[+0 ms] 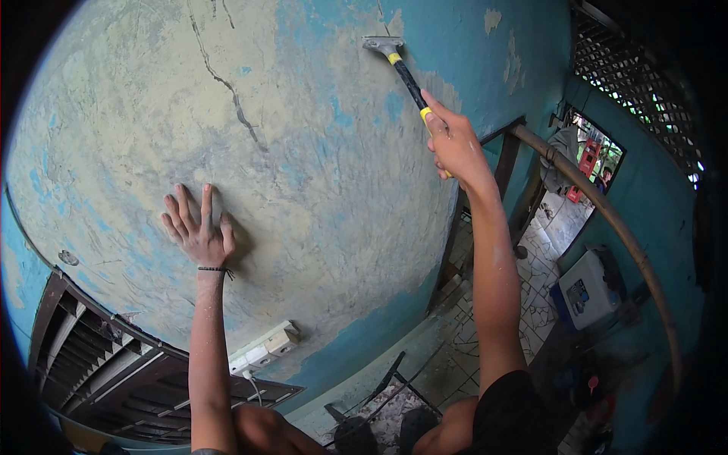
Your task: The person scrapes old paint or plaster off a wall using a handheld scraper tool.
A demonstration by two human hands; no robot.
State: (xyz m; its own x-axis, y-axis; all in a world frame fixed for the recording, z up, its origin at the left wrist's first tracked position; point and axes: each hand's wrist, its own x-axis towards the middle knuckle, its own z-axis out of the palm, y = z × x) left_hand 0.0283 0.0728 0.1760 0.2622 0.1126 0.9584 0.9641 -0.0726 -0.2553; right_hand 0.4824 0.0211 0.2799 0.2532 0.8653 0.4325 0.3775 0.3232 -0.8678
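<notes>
My right hand grips the black and yellow handle of a long-handled scraper. The scraper's metal head lies against the wall, near the top, where patches of blue paint meet bare grey-beige plaster. My left hand rests on the stripped plaster with its fingers spread, holding nothing; a dark cord circles that wrist. Above it a dark crack runs down the wall. Blue paint still covers the wall's right side, with a few chipped spots.
A socket strip with a plugged-in cable sits low on the wall, beside a dark louvred wooden panel. Paint flakes lie below, around my feet. A wooden pole slants at right, near a doorway, a white and blue box and a distant person.
</notes>
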